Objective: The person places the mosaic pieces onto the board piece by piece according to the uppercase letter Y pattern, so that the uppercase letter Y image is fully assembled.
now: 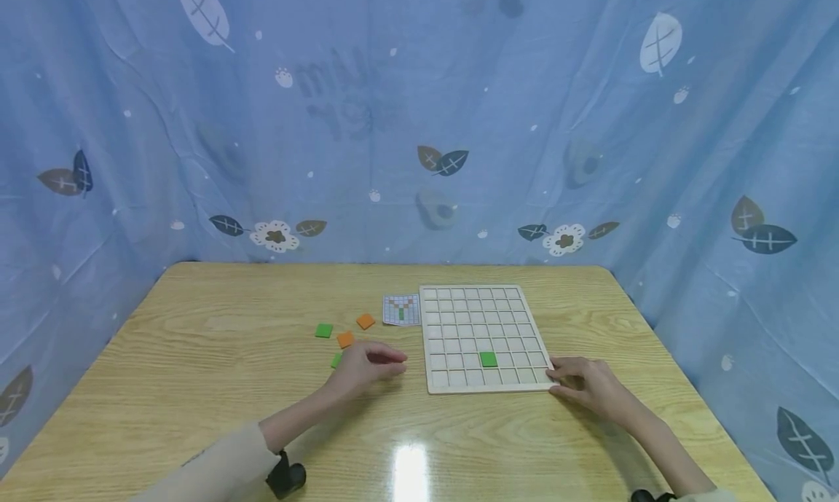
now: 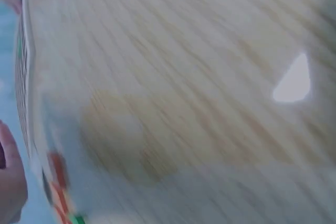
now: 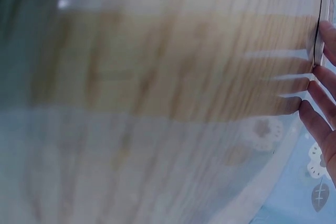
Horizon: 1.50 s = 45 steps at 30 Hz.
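A pale wooden grid board [image 1: 431, 356] lies on the table, with one green square tile [image 1: 488, 359] in a cell near its front. At the board's front right corner, my right hand [image 1: 593, 389] holds the edge between thumb and fingers. Left of the board my left hand [image 1: 367, 367] hovers over the table, thumb and fingers pointing right with a gap between them and no tile visible there. Beside and behind that hand lie an orange tile [image 1: 345, 339], a second orange tile [image 1: 365, 321], a green tile [image 1: 324, 331] and another green tile [image 1: 336, 361], partly hidden by the hand.
A small printed pattern card [image 1: 401, 310] lies against the board's left edge, showing coloured squares on a grid. The wooden table [image 1: 216, 371] ends at a blue patterned curtain [image 1: 367, 123] behind and at both sides.
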Each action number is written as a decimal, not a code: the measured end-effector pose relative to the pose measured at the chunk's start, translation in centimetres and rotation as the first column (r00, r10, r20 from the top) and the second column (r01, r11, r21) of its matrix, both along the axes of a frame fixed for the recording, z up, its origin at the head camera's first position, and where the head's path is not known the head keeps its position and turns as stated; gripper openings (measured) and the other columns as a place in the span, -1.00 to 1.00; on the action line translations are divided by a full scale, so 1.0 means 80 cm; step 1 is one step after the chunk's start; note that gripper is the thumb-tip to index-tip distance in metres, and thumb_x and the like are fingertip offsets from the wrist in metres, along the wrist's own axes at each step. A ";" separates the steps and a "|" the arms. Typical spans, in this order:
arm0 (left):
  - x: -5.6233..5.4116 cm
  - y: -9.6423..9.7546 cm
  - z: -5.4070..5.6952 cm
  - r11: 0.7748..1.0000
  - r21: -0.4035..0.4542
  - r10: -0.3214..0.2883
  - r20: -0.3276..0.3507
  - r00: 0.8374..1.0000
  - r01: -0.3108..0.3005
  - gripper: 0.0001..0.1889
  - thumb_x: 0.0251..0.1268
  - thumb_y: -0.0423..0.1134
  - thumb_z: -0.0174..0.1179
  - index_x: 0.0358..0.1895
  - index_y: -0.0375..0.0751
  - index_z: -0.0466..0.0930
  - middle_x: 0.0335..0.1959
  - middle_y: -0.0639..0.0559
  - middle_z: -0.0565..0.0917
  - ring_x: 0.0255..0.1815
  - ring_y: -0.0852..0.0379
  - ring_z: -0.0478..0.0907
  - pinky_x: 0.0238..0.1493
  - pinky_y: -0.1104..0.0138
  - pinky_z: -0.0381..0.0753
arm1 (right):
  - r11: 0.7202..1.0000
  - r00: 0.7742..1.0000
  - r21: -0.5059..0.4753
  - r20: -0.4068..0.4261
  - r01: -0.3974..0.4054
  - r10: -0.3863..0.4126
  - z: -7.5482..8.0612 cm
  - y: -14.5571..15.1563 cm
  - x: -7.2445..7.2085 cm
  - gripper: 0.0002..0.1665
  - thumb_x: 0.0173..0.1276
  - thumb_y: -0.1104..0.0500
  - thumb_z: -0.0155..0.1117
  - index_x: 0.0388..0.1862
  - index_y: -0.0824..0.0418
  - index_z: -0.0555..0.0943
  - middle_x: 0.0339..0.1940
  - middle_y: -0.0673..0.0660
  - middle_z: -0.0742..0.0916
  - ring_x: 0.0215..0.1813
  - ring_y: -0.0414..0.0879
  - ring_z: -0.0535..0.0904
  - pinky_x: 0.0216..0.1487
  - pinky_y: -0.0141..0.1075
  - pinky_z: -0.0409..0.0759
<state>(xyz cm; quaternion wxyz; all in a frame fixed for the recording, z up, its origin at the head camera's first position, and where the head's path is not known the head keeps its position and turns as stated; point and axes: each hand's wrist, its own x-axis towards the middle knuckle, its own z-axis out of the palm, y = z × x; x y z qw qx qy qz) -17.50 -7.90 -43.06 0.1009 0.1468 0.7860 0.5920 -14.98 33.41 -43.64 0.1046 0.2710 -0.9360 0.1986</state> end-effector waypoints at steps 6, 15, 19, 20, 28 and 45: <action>-0.005 -0.043 -0.005 0.997 0.047 -0.070 0.028 0.997 0.069 -0.67 0.20 -0.24 0.34 -0.02 -0.36 0.67 -0.05 -0.14 0.68 -0.10 0.09 0.65 -0.11 0.36 0.63 | 1.000 1.000 0.001 -0.018 -0.009 0.009 -0.002 0.000 -0.001 -0.75 0.02 0.21 0.53 -0.26 0.23 0.78 -0.10 0.26 0.74 -0.10 0.17 0.68 -0.17 -0.04 0.66; -0.022 -0.103 -0.015 0.994 0.022 -0.107 0.008 0.994 0.107 -0.63 0.18 -0.34 0.33 0.04 -0.44 0.60 0.04 -0.30 0.61 0.10 -0.20 0.55 0.00 0.39 0.59 | 1.000 1.000 0.003 -0.006 0.007 -0.007 -0.005 0.001 0.002 -0.75 0.03 0.19 0.53 -0.27 0.21 0.78 -0.10 0.25 0.74 -0.09 0.17 0.68 -0.14 -0.03 0.65; -0.029 -0.116 -0.020 0.990 0.000 -0.141 -0.001 0.990 0.141 -0.60 0.18 -0.39 0.31 0.08 -0.49 0.56 0.10 -0.34 0.57 0.17 -0.25 0.49 0.05 0.37 0.56 | 1.000 1.000 -0.004 0.001 0.007 -0.007 -0.006 0.001 0.003 -0.74 0.05 0.17 0.53 -0.25 0.21 0.78 -0.09 0.25 0.74 -0.08 0.17 0.67 -0.14 -0.04 0.65; -0.030 -0.118 -0.020 0.989 -0.011 -0.149 -0.004 0.989 0.149 -0.59 0.17 -0.39 0.32 0.08 -0.49 0.55 0.11 -0.34 0.57 0.18 -0.24 0.48 0.07 0.35 0.55 | 1.000 1.000 -0.009 0.001 0.006 -0.006 -0.006 0.001 0.004 -0.74 0.04 0.17 0.53 -0.25 0.22 0.78 -0.09 0.26 0.73 -0.08 0.17 0.67 -0.14 -0.05 0.65; -0.034 -0.121 -0.024 0.978 -0.105 -0.189 -0.071 0.979 0.181 -0.61 0.14 -0.41 0.34 0.06 -0.45 0.58 0.08 -0.29 0.60 0.17 -0.23 0.49 0.15 0.22 0.50 | 1.000 1.000 -0.024 0.016 -0.003 0.004 -0.003 0.000 0.004 -0.75 0.07 0.18 0.51 -0.25 0.24 0.77 -0.07 0.28 0.72 -0.07 0.20 0.66 -0.13 -0.03 0.65; -0.040 -0.121 -0.028 0.949 -0.304 -0.160 -0.235 0.959 0.084 -0.70 0.08 -0.33 0.40 -0.06 -0.22 0.71 -0.05 -0.06 0.70 0.01 -0.06 0.60 0.03 0.21 0.59 | 0.999 1.000 -0.031 0.021 -0.006 0.006 -0.001 0.001 0.001 -0.74 0.08 0.17 0.51 -0.24 0.24 0.77 -0.07 0.29 0.72 -0.06 0.20 0.66 -0.15 -0.05 0.66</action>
